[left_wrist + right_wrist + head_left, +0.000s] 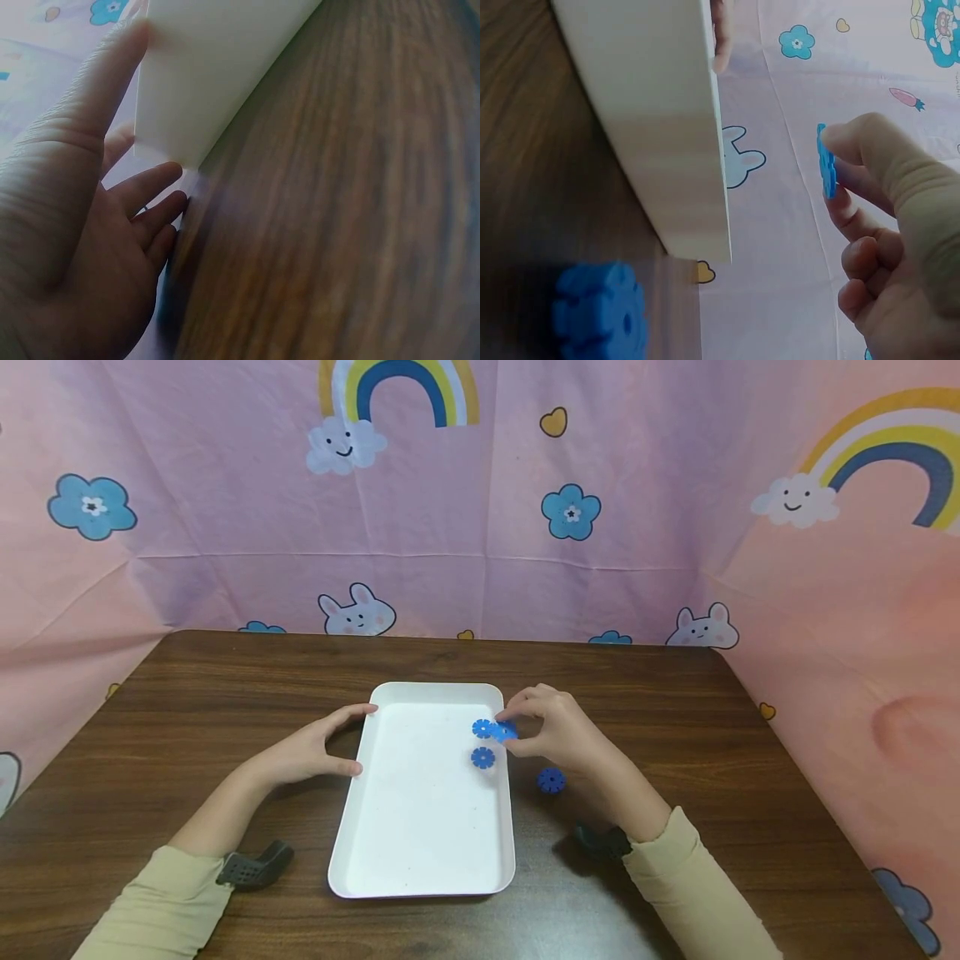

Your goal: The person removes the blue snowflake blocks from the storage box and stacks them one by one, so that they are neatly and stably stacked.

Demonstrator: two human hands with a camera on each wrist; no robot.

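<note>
A white tray [420,810] lies on the table. On its left rim, the left hand [311,752] rests its thumb and index finger; the left wrist view shows its other fingers [154,187] fairly straight near the tray's end. Over the right rim, the right hand [558,727] pinches a blue notched snowflake disc [826,161] between thumb and fingers, held on edge above the tray. Two similar blue discs, one upper [482,728] and one lower [483,757], appear inside the tray near its right side. A stack of blue discs [600,311] stands on the table right of the tray.
The brown wooden table [247,693] reaches back to a pink and purple patterned cloth [450,510]. Dark straps with a device sit at the left wrist [255,866] and the right wrist [602,842].
</note>
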